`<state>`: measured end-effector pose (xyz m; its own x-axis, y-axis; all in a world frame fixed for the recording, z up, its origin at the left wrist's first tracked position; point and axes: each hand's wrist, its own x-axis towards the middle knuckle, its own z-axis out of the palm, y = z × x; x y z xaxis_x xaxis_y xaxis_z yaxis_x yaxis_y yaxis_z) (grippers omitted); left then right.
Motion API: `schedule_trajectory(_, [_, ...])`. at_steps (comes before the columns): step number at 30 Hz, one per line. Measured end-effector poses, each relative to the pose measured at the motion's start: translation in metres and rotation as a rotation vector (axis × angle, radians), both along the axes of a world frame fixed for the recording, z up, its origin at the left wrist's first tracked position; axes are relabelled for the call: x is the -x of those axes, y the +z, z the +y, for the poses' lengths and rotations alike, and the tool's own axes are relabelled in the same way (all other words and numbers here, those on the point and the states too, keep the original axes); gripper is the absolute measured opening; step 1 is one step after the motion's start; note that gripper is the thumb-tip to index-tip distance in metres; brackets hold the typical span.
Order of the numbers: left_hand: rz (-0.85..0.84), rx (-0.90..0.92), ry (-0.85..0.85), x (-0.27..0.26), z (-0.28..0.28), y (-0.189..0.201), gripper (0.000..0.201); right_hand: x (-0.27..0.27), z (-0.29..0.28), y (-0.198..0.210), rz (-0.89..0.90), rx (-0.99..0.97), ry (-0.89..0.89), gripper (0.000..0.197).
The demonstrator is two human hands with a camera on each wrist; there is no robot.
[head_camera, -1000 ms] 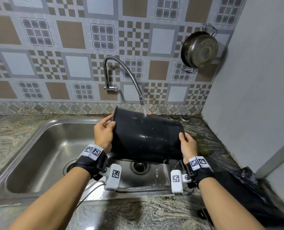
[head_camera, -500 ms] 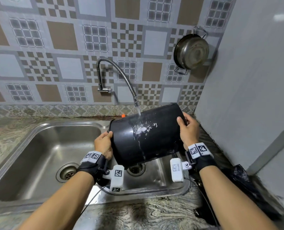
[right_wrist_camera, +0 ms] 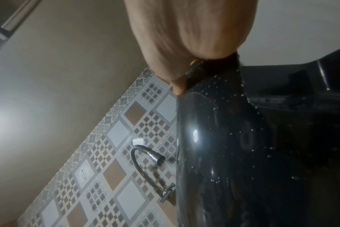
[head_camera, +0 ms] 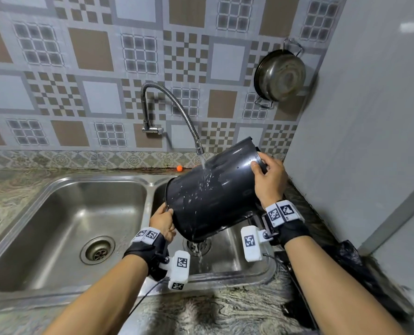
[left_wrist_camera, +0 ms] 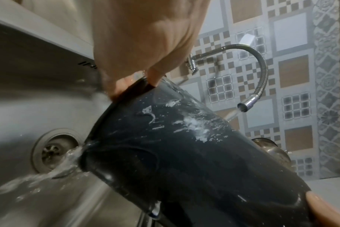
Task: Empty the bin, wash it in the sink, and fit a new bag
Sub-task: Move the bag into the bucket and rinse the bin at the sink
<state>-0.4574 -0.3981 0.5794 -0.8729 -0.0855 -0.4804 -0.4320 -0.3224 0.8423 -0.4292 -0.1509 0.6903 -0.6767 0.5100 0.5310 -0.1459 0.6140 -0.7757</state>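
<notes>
Patterned wall tiles back a steel double sink (head_camera: 63,213); the glossy black plastic bin (head_camera: 210,192) slants over its right basin, left hand (head_camera: 163,221) pinching the low base rim, right hand (head_camera: 270,177) curled round the raised open rim, tap water (head_camera: 203,163) striking between both grips.

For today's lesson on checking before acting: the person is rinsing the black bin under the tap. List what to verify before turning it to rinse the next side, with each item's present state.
1. Left hand grips the lower rim of the black plastic bin: ok.
2. Right hand grips the raised end: ok.
3. Water from the flexible steel tap lands on the bin's outer wall: ok.
4. Run-off falls into the right basin of the steel sink, near its drain: ok.
5. Bin held clear of the basin floor: ok.
6. Inside of the bin rinsed: cannot tell.
</notes>
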Motion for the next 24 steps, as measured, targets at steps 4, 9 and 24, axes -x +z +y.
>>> schedule_trajectory(4, [0.075,-0.009,-0.003,0.002,-0.010,0.011,0.049,-0.002,0.003,-0.013,0.021,0.112,-0.013,0.033])
schedule_trajectory(9, [0.220,0.032,0.139,0.005,-0.020,0.038,0.035,-0.002,0.004,-0.039,0.023,0.442,-0.058,0.027])
schedule_trajectory(24, [0.498,0.241,-0.123,-0.006,-0.046,0.073,0.039,0.008,-0.009,-0.088,-0.071,0.939,-0.202,0.033])
